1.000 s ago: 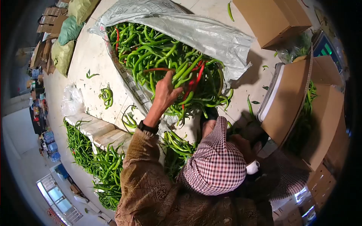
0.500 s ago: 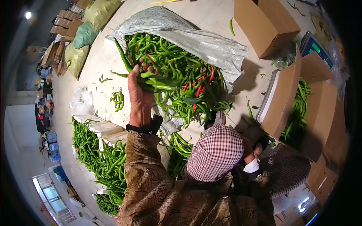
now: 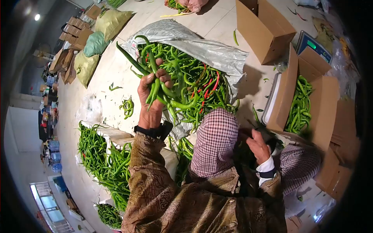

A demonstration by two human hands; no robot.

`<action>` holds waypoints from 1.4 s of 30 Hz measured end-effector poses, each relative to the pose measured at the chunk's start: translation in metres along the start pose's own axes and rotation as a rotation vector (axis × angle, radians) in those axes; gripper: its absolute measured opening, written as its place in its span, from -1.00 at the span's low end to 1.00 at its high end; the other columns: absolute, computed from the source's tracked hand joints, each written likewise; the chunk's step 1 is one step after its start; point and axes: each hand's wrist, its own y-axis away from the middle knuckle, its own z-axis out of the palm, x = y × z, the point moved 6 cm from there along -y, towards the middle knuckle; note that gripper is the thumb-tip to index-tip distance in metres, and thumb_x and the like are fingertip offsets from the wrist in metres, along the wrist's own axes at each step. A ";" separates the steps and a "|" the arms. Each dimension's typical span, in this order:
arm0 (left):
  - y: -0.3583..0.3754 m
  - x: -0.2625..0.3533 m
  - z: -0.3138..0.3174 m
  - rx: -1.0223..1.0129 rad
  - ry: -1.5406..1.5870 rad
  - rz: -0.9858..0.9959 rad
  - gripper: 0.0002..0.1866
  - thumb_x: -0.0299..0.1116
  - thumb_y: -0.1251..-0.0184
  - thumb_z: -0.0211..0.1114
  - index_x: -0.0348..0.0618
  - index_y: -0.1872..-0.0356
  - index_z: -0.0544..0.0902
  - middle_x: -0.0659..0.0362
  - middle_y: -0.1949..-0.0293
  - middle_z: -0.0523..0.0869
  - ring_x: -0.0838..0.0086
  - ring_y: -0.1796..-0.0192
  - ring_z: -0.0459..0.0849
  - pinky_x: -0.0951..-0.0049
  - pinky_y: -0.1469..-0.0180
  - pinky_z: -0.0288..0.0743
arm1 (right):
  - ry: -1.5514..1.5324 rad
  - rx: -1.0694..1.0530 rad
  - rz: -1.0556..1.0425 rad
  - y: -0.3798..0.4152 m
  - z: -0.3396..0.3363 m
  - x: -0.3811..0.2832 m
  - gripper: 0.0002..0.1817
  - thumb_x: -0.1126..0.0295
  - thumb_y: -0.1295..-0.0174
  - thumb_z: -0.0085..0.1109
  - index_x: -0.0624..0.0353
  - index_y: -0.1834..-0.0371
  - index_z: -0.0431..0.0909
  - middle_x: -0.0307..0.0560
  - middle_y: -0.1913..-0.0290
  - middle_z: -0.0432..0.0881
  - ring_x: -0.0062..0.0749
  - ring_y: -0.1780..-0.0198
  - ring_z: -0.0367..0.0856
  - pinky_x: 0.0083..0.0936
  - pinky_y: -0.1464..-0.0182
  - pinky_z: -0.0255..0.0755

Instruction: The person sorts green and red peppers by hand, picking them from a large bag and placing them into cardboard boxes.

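Note:
My left hand is closed around a bunch of long green chili peppers, their ends poking out on both sides of the fingers. It is raised over the near left edge of a big heap of green chili peppers with a few red ones among them. This heap spills from a white woven sack. My right hand is to the right of a knee covered in checked cloth. Its thumb and fingers are apart, and nothing shows in them.
On the right, an open cardboard box holding green peppers rests by a scale with a lit display. Another open carton stands farther back. Pepper-filled containers line the left. Full sacks lie beyond, and loose peppers dot the floor.
My left hand has turned and shifted slightly right and down, with the peppers now pointing differently. My right hand has come out from behind the knee, upward into fuller view. The view has shifted a little.

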 end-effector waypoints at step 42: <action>0.075 -0.238 0.024 0.159 -0.199 -0.340 -0.51 -0.46 -0.31 0.29 -0.23 -0.25 0.42 0.13 0.21 0.62 0.35 0.15 0.67 0.30 0.02 0.65 | -0.554 0.260 -0.229 0.068 -0.086 -0.034 -0.74 0.20 -0.36 0.19 0.15 0.09 0.54 -0.34 0.36 0.47 -0.73 0.38 0.31 -0.70 0.37 0.15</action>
